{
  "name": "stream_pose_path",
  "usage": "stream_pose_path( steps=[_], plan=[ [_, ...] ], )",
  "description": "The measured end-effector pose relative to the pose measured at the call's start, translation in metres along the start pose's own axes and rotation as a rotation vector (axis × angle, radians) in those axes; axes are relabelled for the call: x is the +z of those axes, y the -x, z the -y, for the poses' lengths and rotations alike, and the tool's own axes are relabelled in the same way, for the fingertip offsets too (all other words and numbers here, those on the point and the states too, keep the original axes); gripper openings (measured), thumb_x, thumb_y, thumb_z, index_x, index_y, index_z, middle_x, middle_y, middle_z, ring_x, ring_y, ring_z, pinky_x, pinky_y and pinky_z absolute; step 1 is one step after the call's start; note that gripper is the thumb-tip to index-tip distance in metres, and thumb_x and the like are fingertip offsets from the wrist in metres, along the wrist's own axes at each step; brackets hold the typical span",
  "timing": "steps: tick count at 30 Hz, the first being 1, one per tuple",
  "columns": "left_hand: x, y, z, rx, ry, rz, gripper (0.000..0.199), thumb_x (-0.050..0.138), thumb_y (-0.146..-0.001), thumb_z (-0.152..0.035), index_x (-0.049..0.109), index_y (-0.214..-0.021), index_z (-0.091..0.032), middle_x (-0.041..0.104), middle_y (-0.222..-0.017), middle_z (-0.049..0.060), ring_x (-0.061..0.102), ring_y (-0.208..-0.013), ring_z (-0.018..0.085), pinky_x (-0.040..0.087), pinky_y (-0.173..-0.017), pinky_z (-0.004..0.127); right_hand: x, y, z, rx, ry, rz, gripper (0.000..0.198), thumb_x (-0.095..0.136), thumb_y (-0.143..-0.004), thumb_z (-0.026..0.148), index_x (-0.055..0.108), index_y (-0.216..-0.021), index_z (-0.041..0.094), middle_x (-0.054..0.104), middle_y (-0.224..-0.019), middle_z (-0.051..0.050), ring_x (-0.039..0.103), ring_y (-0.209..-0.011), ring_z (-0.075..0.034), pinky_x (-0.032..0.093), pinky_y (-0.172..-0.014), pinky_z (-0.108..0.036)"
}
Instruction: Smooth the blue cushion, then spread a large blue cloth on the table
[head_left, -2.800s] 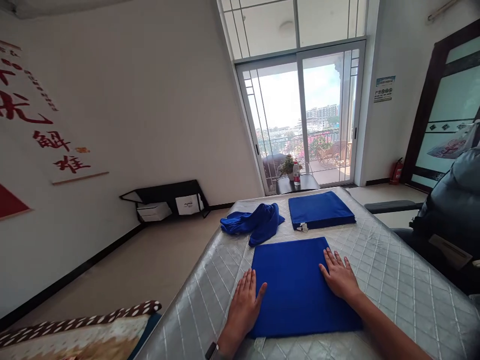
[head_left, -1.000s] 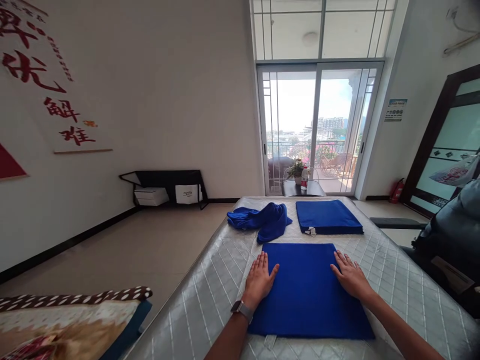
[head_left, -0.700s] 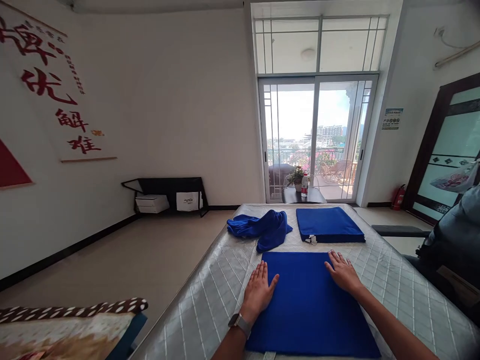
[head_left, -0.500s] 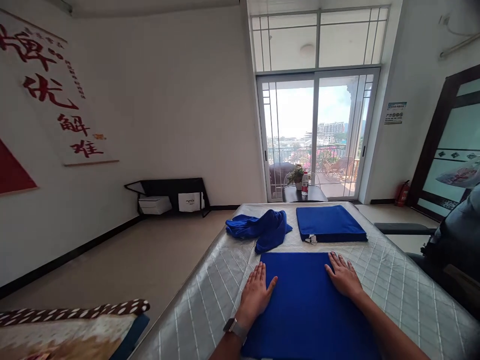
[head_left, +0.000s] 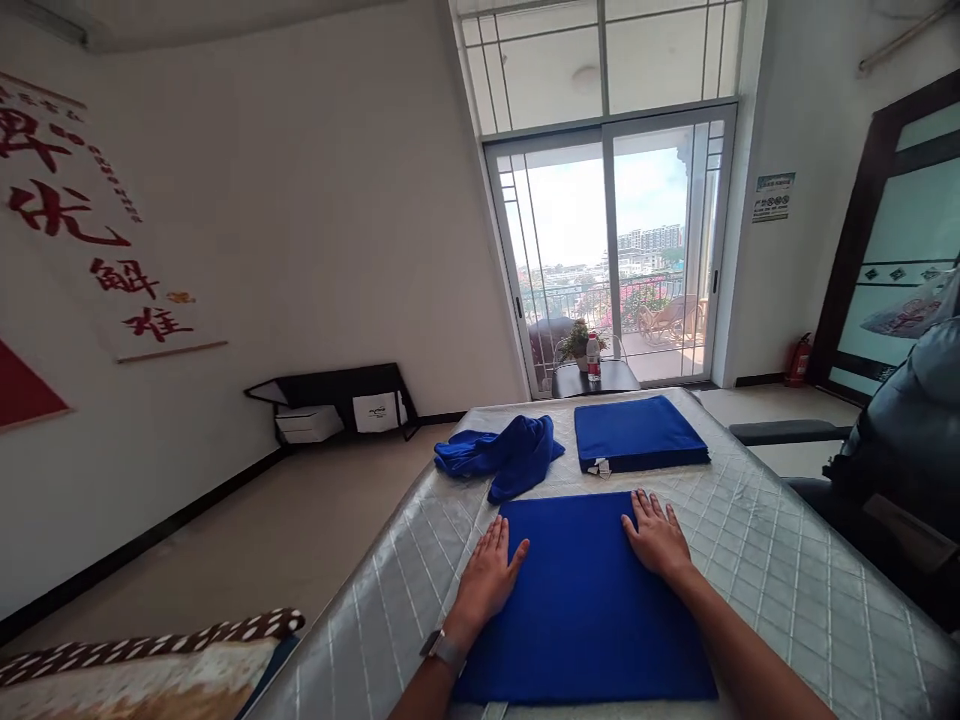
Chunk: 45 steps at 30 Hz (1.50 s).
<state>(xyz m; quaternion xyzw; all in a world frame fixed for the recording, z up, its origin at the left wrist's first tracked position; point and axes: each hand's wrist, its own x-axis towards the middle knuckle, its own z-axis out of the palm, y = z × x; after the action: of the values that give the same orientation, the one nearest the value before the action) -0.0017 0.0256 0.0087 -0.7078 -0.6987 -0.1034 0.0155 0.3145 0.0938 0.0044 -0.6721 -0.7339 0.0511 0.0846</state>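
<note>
A flat blue cloth folded into a rectangle (head_left: 577, 610) lies on the silver quilted cover in front of me. My left hand (head_left: 489, 575) rests flat on its left edge, fingers stretched forward and thumb apart. On the far right corner lies my right hand (head_left: 657, 535), palm down with the fingers spread. Neither hand grips anything. Beyond the cloth, to the left, sits a crumpled blue cloth (head_left: 517, 455). A neat stack of folded blue cloths (head_left: 637, 432) with white tags at its front edge is at the far right.
The silver quilted surface (head_left: 390, 600) carries the cloths. Past its far end stands a small dark table (head_left: 611, 378) with a plant and a bottle (head_left: 593, 357). A patterned blanket (head_left: 150, 665) is at lower left, and a black chair (head_left: 915, 450) at right.
My view has tilted and turned slightly, shifting the scene leftward in the picture. Both hands stay flat on the folded cloth, whose near edge now shows.
</note>
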Motion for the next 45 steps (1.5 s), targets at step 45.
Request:
stream_pose_path(
  steps=[45],
  plan=[
    [0.012,-0.049,0.001,0.091,0.023,-0.047,0.073,0.012,-0.098,-0.061,0.037,-0.149,-0.016,0.038,-0.153,0.01,0.028,-0.144,0.025,0.025,-0.117,0.045,0.006,-0.001,-0.001,-0.017,-0.002,-0.047,0.069,0.021,-0.095,0.052,0.019,-0.155,0.018,0.018,-0.161,-0.002,0.01,-0.148,-0.022,0.004,-0.119,-0.046]
  ],
)
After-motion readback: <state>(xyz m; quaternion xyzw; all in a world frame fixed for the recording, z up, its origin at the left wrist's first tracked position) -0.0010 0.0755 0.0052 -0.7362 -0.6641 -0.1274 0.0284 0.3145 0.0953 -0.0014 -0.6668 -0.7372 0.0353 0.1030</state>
